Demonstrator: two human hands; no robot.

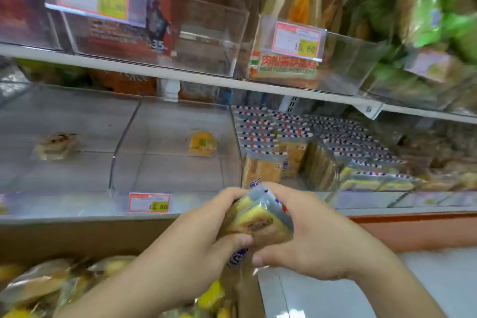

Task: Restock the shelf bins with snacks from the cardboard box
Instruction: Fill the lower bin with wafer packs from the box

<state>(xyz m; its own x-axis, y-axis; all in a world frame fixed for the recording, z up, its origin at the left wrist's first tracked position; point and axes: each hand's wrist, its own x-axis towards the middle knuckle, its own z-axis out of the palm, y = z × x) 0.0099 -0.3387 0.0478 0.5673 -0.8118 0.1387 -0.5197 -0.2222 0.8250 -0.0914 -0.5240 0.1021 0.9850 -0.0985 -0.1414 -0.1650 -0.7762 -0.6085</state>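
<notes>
Clear plastic shelf bin [170, 152] in the middle holds just one round yellow snack [202, 142], so lots left. Both hands, left hand [198, 235] and right hand [307, 232], grip a small stack of yellow wrapped cakes [258, 222] above the brown cardboard box [77, 237], which looks pretty full.

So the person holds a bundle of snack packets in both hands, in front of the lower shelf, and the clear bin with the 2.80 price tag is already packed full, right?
Not quite. The head view shows both the left hand and the right hand gripping the snack packets before the lower shelf, but the clear bin above the price tag is nearly empty: it holds a single orange snack.
</notes>
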